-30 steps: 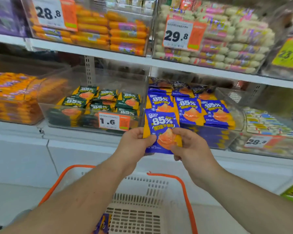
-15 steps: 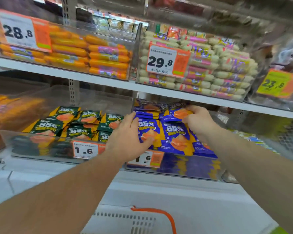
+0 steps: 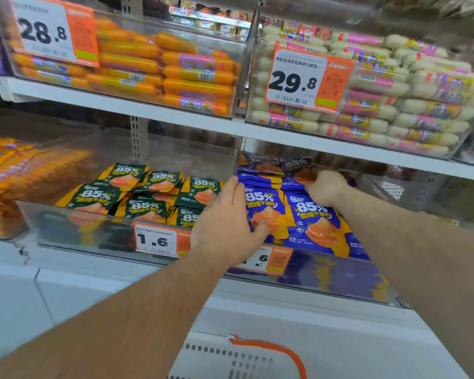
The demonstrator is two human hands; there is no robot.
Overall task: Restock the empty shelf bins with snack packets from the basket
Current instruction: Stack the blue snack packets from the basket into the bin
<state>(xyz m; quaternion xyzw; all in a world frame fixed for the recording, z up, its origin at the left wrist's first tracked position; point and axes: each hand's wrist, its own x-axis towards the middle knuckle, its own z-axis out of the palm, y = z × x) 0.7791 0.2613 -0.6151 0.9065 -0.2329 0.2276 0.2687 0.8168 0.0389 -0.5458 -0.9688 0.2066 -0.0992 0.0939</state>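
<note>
We have the blue snack packets [image 3: 309, 214] lying in the right-hand clear bin [image 3: 340, 285], long axes running near to far. Our left hand [image 3: 225, 222] presses the near-left packet with its thumb, while our right hand [image 3: 324, 187], farther in, grips a packet at the back row. The basket [image 3: 230, 356] sits below, near us.
</note>
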